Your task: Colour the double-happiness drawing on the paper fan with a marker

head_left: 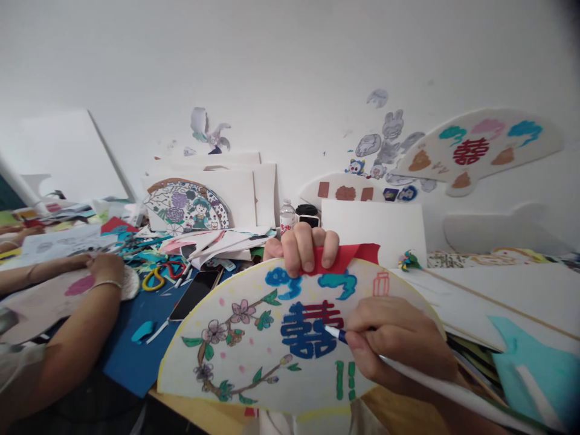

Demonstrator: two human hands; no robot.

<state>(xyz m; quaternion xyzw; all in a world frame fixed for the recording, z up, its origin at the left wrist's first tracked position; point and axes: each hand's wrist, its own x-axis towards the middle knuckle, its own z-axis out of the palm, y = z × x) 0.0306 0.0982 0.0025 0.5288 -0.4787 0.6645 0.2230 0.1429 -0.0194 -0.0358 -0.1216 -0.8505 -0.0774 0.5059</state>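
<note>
A white fan-shaped board (272,332) with a yellow edge stands tilted in front of me. It bears a painted blossom branch, blue clouds and a double-happiness character (312,332), mostly blue with red strokes at its upper right. My left hand (309,246) curls its fingers over the board's top edge, with red paper (347,257) beneath them; its thumb is mostly hidden. Closed round a white marker pen (334,331) with a dark blue band, my right hand (394,338) is at the board's right half. The pen's tip is at the character's right side.
At the left, another person's arms (102,290) work over a pink and white board. Yellow-handled scissors (154,279), a phone (197,293) and coloured paper scraps lie between us. A bottle (287,216) and a dark-lidded cup (308,212) stand behind; a wooden stick (498,302) lies right.
</note>
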